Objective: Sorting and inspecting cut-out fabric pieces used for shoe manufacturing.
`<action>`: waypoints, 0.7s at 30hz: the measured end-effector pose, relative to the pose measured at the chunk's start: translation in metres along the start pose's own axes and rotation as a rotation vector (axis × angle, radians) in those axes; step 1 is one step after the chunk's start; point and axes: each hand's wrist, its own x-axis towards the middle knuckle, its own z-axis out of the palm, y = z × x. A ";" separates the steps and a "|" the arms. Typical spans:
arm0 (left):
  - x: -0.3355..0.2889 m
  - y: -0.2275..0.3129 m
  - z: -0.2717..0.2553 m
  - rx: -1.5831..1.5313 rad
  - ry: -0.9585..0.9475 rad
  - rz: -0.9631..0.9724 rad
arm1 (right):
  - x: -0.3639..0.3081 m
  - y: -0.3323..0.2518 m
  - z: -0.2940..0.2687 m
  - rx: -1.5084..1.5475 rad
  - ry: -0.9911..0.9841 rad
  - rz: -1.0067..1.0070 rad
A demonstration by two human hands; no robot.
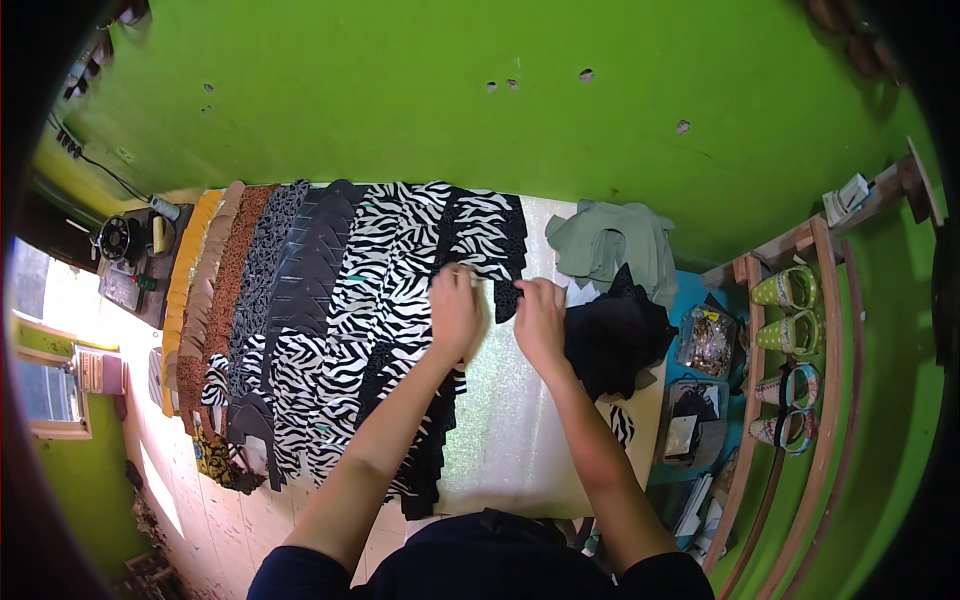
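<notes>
My right hand [540, 318] pinches the edge of a small dark speckled fabric piece [506, 300] above the pale tabletop [500, 420]. Close on its left, my left hand [457, 312] is curled, slightly blurred, at the edge of the zebra-print pieces [405, 295]; what its fingertips hold, if anything, is hidden. These black-and-white pieces lie in overlapping columns. More dark-speckled pieces [425, 440] overlap under and beside my left forearm. A heap of black pieces [620, 335] sits just right of my right hand.
Left of the zebra print, overlapping rows run in dark grey [315, 260], patterned grey [268, 250], brown [240, 270] and yellow [180, 310]. Grey-green pieces [640, 245] lie at the far right. Blue-lined bins [690, 400] and a wooden shoe rack [745, 400] flank the table's right side.
</notes>
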 end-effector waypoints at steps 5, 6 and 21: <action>-0.045 0.070 -0.003 -0.483 -0.283 0.183 | -0.047 0.023 -0.088 -0.112 0.111 0.049; -0.053 0.079 -0.004 -0.485 -0.330 0.166 | -0.057 0.041 -0.096 -0.105 0.104 0.106; -0.109 0.139 0.005 -0.762 -0.309 -0.296 | -0.116 0.040 -0.153 0.232 -0.079 0.122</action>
